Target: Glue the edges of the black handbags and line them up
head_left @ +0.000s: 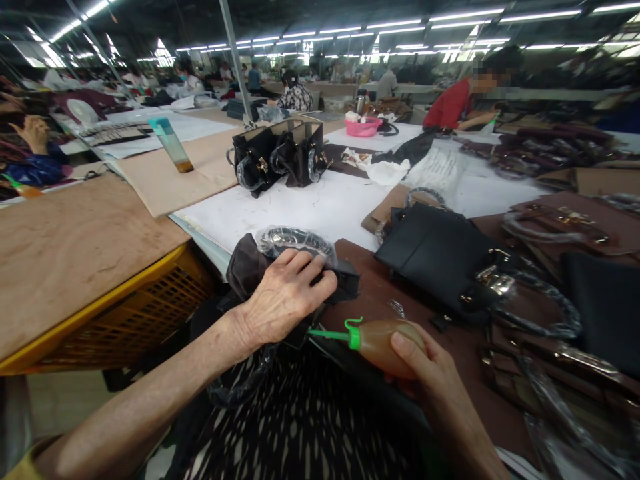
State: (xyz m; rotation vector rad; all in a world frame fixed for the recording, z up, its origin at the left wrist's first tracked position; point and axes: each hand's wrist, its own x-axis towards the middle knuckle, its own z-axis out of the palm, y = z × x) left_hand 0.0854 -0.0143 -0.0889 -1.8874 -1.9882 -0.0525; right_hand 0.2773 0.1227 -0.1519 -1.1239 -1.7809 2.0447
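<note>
A worker's left hand (283, 300) lies flat on a dark bag (245, 267) at the near edge of the worktop (320, 207), fingers close together and pressed down, not curled round it. The right hand (425, 373) has its fingers clamped round a brown bottle (385, 343), which lies sideways. Its green nozzle (330, 333) points left at the bag, just below the left hand. A black handbag (440, 257) lies beyond; other people sit at long tables under strip lights.
</note>
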